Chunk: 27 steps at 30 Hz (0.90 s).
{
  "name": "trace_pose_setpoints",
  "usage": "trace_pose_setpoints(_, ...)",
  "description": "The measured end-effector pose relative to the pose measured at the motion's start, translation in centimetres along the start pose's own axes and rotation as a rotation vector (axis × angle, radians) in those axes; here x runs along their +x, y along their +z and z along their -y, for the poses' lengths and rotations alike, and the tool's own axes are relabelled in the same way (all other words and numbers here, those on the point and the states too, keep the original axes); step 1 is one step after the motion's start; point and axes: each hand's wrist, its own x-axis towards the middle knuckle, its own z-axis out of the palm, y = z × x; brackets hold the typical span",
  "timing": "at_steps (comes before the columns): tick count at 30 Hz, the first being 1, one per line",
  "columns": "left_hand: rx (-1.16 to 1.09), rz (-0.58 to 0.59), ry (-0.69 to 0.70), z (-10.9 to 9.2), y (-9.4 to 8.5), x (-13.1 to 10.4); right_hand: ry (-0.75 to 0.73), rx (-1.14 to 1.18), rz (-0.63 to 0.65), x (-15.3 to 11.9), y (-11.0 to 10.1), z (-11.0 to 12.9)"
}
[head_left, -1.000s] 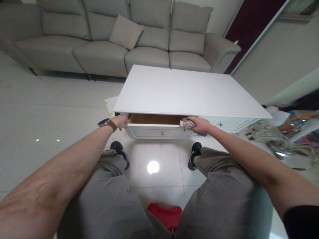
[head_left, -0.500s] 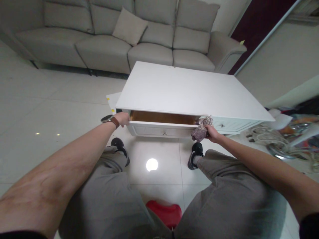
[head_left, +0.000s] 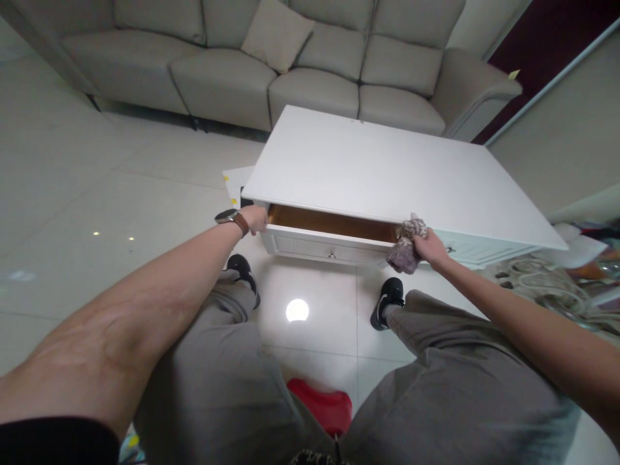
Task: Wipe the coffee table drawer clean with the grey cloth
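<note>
A white coffee table (head_left: 387, 174) stands in front of me, its left drawer (head_left: 310, 248) pulled partway out with brown wood showing inside. My left hand (head_left: 255, 218), below a wristwatch, is closed over the drawer's left end. At the drawer's right front corner, my right hand (head_left: 430, 248) grips a bunched, mottled purple-grey cloth (head_left: 407, 247). The cloth lies against that corner and hides it. Beside my right hand is a second drawer (head_left: 477, 249), which is closed and has a small knob.
A grey sofa (head_left: 223, 71) with a beige cushion (head_left: 277, 33) runs behind the table. On the floor to the right lie coiled cables (head_left: 527, 274) and clutter. A red seat (head_left: 322, 407) shows between my legs. A white board (head_left: 235, 181) rests by the table's left side.
My view has shifted, so the scene sits further right. Both hands stay at the drawer's ends, and the cloth at the right corner looks slightly more bunched.
</note>
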Motion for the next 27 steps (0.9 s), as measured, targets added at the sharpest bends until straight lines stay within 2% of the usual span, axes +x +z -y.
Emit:
trace_pose_setpoints(2, -0.015, -0.002, 0.0, 0.1, 0.0, 0.0, -0.119, -0.188, 0.016, -0.6, -0.9, 1.3)
trace_pose_setpoints(4, -0.031, -0.008, -0.004, 0.2, 0.2, 0.2, -0.324, -0.3, 0.063, -1.4, -1.0, 3.1)
trace_pose_setpoints(7, 0.02, -0.03, -0.003, 0.6, 0.4, 0.6, -0.718, -0.344, 0.197, -2.9, 0.5, 6.6)
trace_pose_setpoints(9, 0.071, -0.068, 0.001, 0.9, 0.5, 0.6, -0.906, -0.376, 0.25, -3.6, 2.2, 8.9)
trace_pose_setpoints(14, -0.055, -0.086, -0.014, 1.6, 0.7, -0.4, -1.057, -0.424, 0.232, -4.3, 6.3, 14.5)
trace_pose_setpoints(19, -0.202, -0.106, -0.161, 3.1, 0.8, -1.9, -1.196, -0.445, 0.189, -5.9, 10.1, 22.1)
trace_pose_setpoints(24, -0.278, -0.292, -0.253, 4.9, 0.7, -3.0, -1.357, -0.396, 0.017, -9.0, 15.1, 31.5)
trace_pose_setpoints(27, -0.371, -0.463, -0.317, 5.3, 0.8, -3.2, -1.546, -0.462, -0.074, -10.3, 18.7, 35.5)
